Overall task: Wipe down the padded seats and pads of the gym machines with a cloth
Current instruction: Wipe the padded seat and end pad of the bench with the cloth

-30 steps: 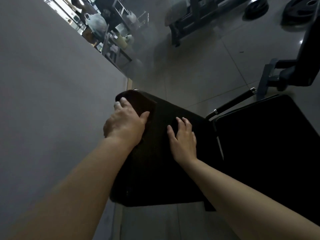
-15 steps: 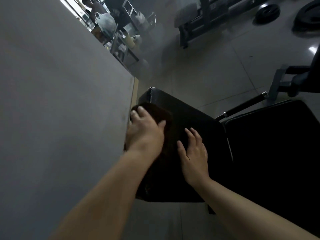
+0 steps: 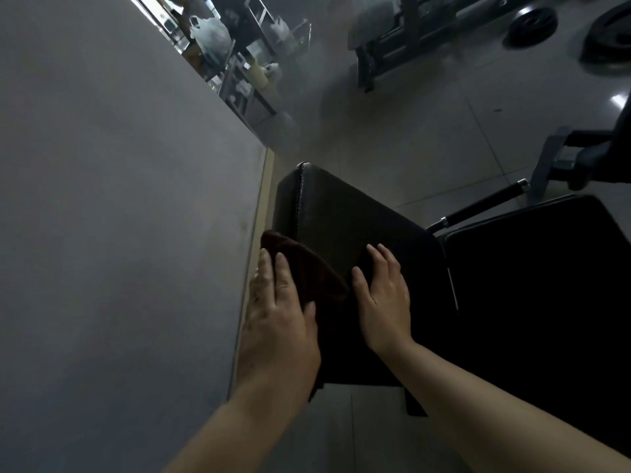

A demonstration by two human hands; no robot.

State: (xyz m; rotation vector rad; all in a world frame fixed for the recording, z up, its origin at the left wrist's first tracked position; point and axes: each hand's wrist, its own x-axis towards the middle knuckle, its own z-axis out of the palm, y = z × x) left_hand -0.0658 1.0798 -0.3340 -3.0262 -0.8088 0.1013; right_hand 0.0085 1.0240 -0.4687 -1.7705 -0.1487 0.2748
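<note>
A black padded pad (image 3: 345, 213) of a gym machine stands close to a grey wall. A dark brown cloth (image 3: 307, 268) lies over the pad's left edge. My left hand (image 3: 276, 322) presses flat on the cloth, thumb against its right side. My right hand (image 3: 382, 295) rests flat on the pad just right of the cloth, fingers spread, holding nothing. A second, larger black pad (image 3: 532, 288) sits to the right.
The grey wall (image 3: 119, 233) runs along the left, very near the pad. A black handle bar (image 3: 485, 203) sticks out behind the pads. Grey machine frames (image 3: 560, 158), a bench and weight plates (image 3: 531, 23) stand on the tiled floor beyond.
My left hand has drawn the cloth from the pad's far corner back toward me along the left edge. My right hand stays flat on the pad.
</note>
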